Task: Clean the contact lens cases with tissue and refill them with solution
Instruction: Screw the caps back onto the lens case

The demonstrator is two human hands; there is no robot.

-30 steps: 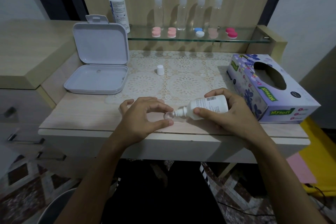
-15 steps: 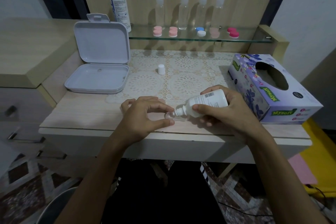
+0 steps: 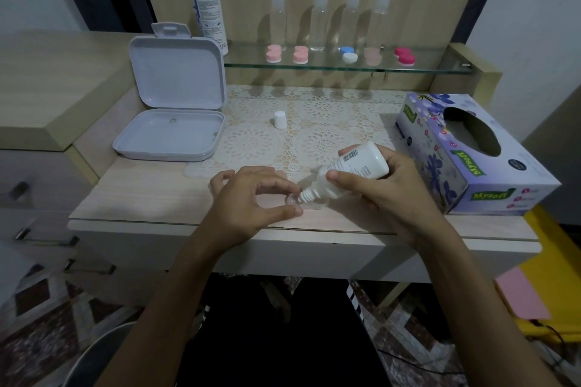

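A clear contact lens case (image 3: 314, 203) lies on the desk near the front edge. My left hand (image 3: 251, 201) pinches its left well between thumb and fingers. My right hand (image 3: 380, 190) grips a small white solution bottle (image 3: 349, 171), tilted with its nozzle pointing down over the case. The bottle's white cap (image 3: 279, 119) stands on the lace mat. Several closed lens cases, pink (image 3: 273, 53), blue and white (image 3: 348, 54) and red (image 3: 405, 55), sit on the glass shelf.
An open white plastic box (image 3: 171, 132) lies at the left. A purple tissue box (image 3: 471, 154) stands at the right. A tall solution bottle (image 3: 209, 9) and several clear bottles (image 3: 317, 22) stand at the back. The glass shelf (image 3: 440, 67) overhangs the desk.
My right hand has tipped the bottle steeper, raising its base. My left hand stays on the case.
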